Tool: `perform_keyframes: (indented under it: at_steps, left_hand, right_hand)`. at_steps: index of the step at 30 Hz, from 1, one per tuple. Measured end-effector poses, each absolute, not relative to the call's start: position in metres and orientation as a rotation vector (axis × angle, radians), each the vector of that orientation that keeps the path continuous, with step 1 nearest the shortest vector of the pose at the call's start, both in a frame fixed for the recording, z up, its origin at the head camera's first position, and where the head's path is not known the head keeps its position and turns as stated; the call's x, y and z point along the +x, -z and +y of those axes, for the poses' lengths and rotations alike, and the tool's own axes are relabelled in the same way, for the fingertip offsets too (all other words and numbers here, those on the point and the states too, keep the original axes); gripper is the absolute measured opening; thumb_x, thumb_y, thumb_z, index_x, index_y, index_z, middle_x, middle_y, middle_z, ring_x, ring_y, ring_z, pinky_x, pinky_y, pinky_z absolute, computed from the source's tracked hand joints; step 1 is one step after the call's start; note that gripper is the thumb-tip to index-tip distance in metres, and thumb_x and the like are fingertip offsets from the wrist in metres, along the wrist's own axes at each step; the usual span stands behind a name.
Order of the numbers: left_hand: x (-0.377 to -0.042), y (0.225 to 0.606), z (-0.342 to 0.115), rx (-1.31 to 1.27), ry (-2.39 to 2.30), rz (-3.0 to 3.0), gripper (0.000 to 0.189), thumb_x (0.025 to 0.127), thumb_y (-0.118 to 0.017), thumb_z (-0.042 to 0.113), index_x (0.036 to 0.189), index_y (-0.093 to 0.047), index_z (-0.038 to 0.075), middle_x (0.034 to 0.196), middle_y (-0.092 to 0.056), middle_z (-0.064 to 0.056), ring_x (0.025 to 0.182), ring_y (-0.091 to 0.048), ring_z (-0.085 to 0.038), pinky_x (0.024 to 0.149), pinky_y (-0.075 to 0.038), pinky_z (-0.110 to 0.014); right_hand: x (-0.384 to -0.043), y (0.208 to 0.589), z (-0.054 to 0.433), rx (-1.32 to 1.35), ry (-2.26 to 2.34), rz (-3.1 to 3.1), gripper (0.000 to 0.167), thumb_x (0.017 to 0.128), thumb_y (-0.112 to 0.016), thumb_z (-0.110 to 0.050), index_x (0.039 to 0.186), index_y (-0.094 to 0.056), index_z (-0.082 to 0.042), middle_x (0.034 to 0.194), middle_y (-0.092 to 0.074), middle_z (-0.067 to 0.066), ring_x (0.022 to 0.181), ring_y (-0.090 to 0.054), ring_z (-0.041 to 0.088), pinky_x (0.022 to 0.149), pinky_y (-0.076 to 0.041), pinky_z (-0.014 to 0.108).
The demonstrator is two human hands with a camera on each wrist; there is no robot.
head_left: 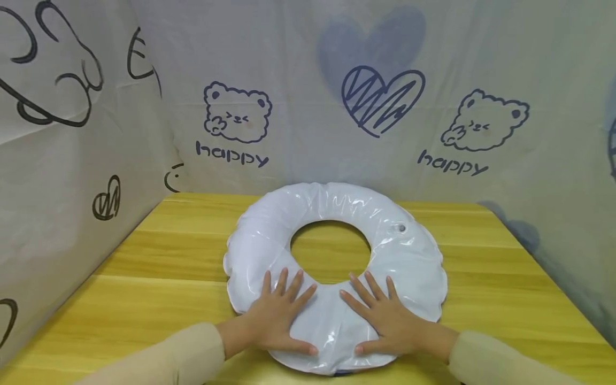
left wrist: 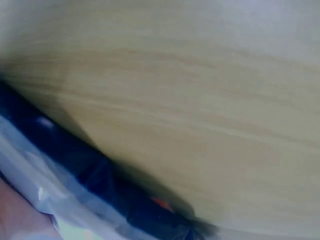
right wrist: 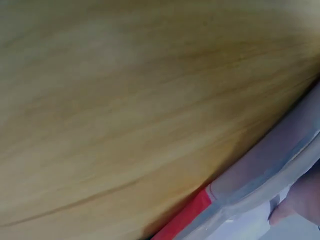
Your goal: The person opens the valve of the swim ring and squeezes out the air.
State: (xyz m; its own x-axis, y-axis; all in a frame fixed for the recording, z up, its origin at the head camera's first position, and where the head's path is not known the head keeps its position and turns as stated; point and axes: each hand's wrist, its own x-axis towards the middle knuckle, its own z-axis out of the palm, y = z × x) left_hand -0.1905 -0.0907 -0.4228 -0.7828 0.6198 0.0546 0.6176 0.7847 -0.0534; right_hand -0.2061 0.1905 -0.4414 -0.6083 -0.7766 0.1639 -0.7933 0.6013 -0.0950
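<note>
A white inflatable swim ring lies flat on the wooden table, its surface shiny and wrinkled. A small grey valve shows on its upper right. My left hand rests with spread fingers on the ring's near left part, fingertips close to the inner hole. On the near right part my right hand lies likewise, fingers spread and palm down. The left wrist view shows a dark blue underside along the ring's edge. In the right wrist view the side has a red patch beside a greyish stretch.
The yellow wood-grained table extends to both sides of the ring. Behind it hangs a pale cloth printed with bears, hearts and the word "happy". More cloth closes in the left and right sides.
</note>
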Motion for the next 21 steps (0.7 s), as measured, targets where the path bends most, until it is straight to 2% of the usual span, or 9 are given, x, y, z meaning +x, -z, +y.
perform_keyframes:
  at_steps: [6,14,21]
  left_hand:
    - [-0.194,0.433,-0.086,-1.001,-0.098,-2.913,0.109,0.066,-0.047,0.084,0.150,-0.016,0.021,0.154,-0.009,-0.022,0.135,-0.012,-0.055,0.099,-0.012,-0.075]
    - [-0.193,0.437,-0.084,-0.991,-0.157,-2.897,0.108,0.067,-0.046,0.084,0.150,-0.016,0.023,0.155,-0.006,-0.021,0.135,-0.011,-0.055,0.098,-0.012,-0.076]
    - [-0.193,0.440,-0.083,-0.984,-0.157,-2.903,0.107,0.067,-0.048,0.083,0.150,-0.016,0.023,0.155,-0.007,-0.022,0.135,-0.011,-0.056,0.098,-0.012,-0.076]
  right_hand:
    - [-0.207,0.444,0.189,1.338,-0.213,-2.830,0.093,0.080,-0.036,-0.076,0.151,-0.008,-0.022,0.156,0.005,0.016,0.138,0.004,0.051,0.097,0.002,0.077]
    - [-0.206,0.442,0.184,1.326,-0.169,-2.876,0.095,0.079,-0.046,-0.072,0.150,-0.013,-0.018,0.155,-0.001,0.022,0.138,0.002,0.052,0.097,0.003,0.076]
    - [-0.207,0.443,0.182,1.331,-0.139,-2.967,0.095,0.080,-0.049,-0.069,0.150,-0.009,-0.018,0.155,0.002,0.022,0.138,0.006,0.051,0.098,0.005,0.075]
